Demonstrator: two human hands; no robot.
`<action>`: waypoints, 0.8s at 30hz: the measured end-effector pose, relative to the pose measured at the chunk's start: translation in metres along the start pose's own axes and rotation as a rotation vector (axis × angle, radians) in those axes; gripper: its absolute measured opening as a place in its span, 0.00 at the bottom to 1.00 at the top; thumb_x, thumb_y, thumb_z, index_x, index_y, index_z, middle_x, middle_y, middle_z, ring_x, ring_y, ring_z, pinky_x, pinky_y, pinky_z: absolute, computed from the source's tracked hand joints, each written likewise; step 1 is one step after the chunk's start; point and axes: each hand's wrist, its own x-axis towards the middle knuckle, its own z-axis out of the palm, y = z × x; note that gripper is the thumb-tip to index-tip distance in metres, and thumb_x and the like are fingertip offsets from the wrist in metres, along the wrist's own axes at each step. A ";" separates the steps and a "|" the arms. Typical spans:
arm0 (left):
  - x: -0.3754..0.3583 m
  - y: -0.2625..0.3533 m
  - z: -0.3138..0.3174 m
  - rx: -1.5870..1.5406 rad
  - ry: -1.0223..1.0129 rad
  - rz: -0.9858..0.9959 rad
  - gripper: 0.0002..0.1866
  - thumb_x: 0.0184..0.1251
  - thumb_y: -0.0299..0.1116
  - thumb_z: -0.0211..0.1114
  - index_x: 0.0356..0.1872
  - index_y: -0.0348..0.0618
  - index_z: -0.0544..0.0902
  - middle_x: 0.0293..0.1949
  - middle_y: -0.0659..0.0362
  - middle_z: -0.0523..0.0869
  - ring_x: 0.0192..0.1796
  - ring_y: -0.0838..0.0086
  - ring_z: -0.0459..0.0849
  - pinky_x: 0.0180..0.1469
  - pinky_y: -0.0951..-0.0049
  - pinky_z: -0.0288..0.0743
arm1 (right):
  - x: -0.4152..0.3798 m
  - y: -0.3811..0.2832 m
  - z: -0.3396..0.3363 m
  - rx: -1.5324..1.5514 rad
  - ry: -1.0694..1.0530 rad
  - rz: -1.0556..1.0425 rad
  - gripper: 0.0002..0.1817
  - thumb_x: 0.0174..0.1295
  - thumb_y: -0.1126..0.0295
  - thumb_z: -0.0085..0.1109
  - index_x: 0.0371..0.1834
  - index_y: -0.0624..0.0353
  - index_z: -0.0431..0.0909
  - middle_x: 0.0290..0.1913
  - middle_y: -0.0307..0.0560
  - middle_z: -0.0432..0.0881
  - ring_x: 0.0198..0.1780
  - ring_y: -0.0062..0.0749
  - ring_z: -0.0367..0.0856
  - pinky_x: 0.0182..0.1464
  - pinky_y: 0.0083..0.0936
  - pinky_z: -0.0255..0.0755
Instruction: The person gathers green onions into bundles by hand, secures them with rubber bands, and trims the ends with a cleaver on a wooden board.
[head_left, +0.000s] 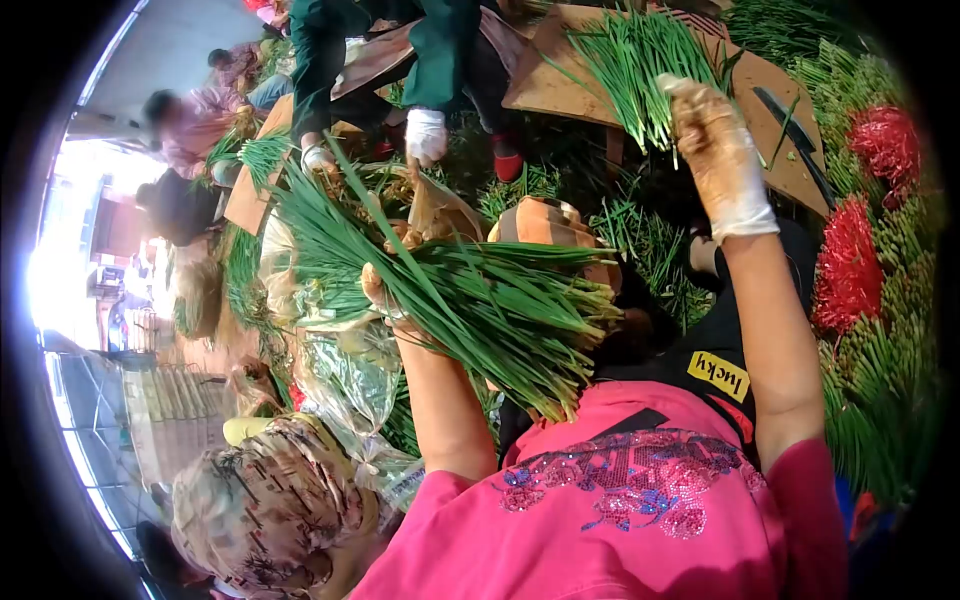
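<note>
A thick bunch of garlic chives (500, 300) lies across my left forearm. Its pale cut ends point right and its green tips reach up and left. My left hand (383, 290) is wrapped round it, mostly hidden by the leaves. On the right my right hand (722, 160), in a stained whitish glove, is raised with its fingers curled together; what they hold, if anything, is hidden. Beside those fingers, more chives (640, 65) are spread on a wooden board (560, 85). A long dark knife (795, 135) rests on the board's right side.
Opposite, a person's white-gloved hands (425, 137) are close to the leaf tips. Red string bundles (848, 265) lie on stacked chives (890, 400) at right. A person in a patterned head covering (270, 505) is at lower left, near clear plastic bags (345, 385). Loose leaves cover the ground.
</note>
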 end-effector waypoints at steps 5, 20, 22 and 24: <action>0.008 -0.002 -0.019 0.010 0.049 0.059 0.26 0.53 0.40 0.65 0.52 0.40 0.73 0.37 0.58 0.80 0.46 0.65 0.80 0.53 0.59 0.77 | -0.020 0.109 0.050 -0.452 -0.641 -0.063 0.16 0.61 0.68 0.61 0.53 0.53 0.80 0.49 0.41 0.82 0.47 0.25 0.81 0.48 0.19 0.73; 0.006 -0.003 -0.045 -0.126 0.108 0.062 0.24 0.57 0.36 0.62 0.56 0.42 0.73 0.41 0.53 0.83 0.42 0.60 0.84 0.48 0.53 0.80 | 0.014 -0.016 0.032 0.145 0.437 0.177 0.03 0.65 0.74 0.51 0.35 0.60 0.75 0.32 0.42 0.78 0.22 0.18 0.72 0.27 0.14 0.75; 0.001 -0.007 -0.041 -0.166 0.215 -0.015 0.21 0.56 0.36 0.60 0.51 0.40 0.76 0.39 0.51 0.84 0.41 0.59 0.85 0.47 0.54 0.81 | 0.001 -0.007 0.027 -0.195 -0.376 0.454 0.06 0.62 0.72 0.56 0.39 0.60 0.78 0.36 0.39 0.82 0.34 0.18 0.80 0.37 0.15 0.75; 0.012 -0.014 -0.027 -0.158 0.186 -0.020 0.19 0.56 0.37 0.61 0.48 0.39 0.78 0.40 0.51 0.84 0.42 0.59 0.85 0.47 0.55 0.81 | -0.028 0.034 0.051 -0.379 -0.535 0.412 0.09 0.58 0.75 0.57 0.42 0.61 0.78 0.35 0.42 0.84 0.39 0.27 0.83 0.41 0.21 0.76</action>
